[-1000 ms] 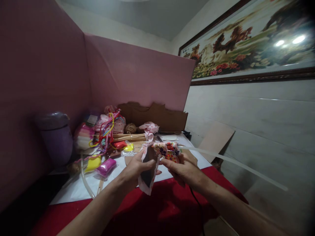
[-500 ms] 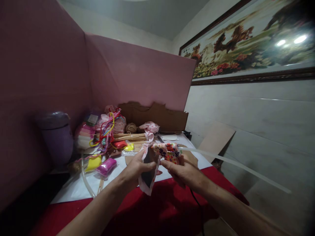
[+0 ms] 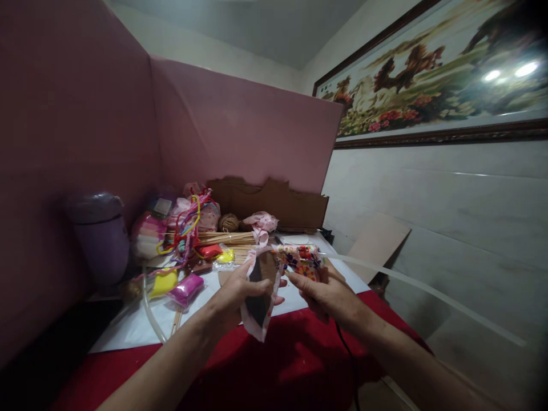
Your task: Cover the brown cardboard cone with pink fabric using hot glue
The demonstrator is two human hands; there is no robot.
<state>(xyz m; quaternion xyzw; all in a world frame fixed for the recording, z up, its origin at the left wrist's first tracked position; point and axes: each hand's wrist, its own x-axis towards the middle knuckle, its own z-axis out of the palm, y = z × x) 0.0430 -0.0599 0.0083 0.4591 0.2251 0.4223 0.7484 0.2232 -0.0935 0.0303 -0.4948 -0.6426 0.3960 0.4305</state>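
My left hand (image 3: pixel 240 288) is closed on a dark, pointed oval piece of card (image 3: pixel 259 302) edged with pale pink fabric, its thumb lying across the dark face. In my right hand (image 3: pixel 327 288) is a flower-patterned hot glue gun (image 3: pixel 302 260), its nozzle pointing left at the card's upper right edge. Whether the tip touches the card is hard to tell. A long translucent glue stick (image 3: pixel 422 291) sticks out of the gun's back to the right, and a black cord (image 3: pixel 347 348) hangs below.
Behind my hands lie bundled wooden sticks (image 3: pixel 214 238), a ball of twine (image 3: pixel 229 222), pink fabric (image 3: pixel 261 221) and bagged clay (image 3: pixel 186 291). Colourful pipe cleaners (image 3: pixel 192 222) and a purple bin (image 3: pixel 100 242) stand left. Torn cardboard (image 3: pixel 274 205) leans at the back. A red cloth (image 3: pixel 299 359) covers the front.
My right hand and the glue gun have shifted slightly right, opening a small gap from the card's lower edge. My left hand keeps its hold on the card, almost still.
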